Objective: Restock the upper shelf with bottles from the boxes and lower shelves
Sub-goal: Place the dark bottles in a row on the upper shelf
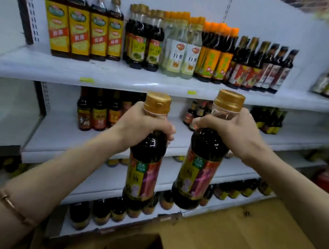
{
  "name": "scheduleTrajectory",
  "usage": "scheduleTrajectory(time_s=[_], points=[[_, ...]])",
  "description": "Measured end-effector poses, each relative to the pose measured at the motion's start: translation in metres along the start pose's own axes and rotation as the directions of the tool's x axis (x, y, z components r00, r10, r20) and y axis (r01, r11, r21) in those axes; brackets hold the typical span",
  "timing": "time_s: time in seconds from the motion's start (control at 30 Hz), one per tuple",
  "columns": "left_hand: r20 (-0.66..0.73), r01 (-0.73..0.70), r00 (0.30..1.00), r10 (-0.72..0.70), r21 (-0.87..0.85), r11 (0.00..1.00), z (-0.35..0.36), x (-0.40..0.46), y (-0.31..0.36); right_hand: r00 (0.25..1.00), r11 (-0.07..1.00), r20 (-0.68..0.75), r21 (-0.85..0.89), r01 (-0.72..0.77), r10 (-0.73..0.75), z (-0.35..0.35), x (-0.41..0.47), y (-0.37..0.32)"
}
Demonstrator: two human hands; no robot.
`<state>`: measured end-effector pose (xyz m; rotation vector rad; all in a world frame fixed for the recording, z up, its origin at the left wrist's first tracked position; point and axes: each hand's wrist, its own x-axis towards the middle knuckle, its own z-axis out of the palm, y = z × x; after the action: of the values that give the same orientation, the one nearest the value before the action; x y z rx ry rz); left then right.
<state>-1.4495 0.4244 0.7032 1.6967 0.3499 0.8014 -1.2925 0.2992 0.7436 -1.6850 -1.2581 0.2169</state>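
Facing white shop shelves, upper shelf (pixel 43 69) stocked with bottle rows, cardboard box (pixel 238 239) below, two dark bottles held by necks, left hand (pixel 139 125) clamped on left bottle (pixel 145 163), right hand (pixel 234 129) on right bottle (pixel 199 168), below upper shelf edge.

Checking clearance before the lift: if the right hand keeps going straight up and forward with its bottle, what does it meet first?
Probably the upper shelf's front edge: the gold cap of the right bottle in the right hand sits just below it, though depth is unclear.
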Motion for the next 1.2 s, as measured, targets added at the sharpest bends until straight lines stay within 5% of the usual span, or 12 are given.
scheduleTrajectory(time_s=[0.8, 1.2], points=[[0.329, -0.046, 0.944, 0.038, 0.018, 0.999, 0.164, 0.058, 0.014, 0.955, 0.988, -0.279, -0.082, -0.127, 0.1, -0.14, -0.066, 0.043], [0.476, -0.073, 0.876, 0.075, -0.022, 0.997, 0.306, 0.119, 0.02, 0.882, 0.97, -0.458, -0.143, -0.196, 0.111, -0.258, -0.079, 0.1]])
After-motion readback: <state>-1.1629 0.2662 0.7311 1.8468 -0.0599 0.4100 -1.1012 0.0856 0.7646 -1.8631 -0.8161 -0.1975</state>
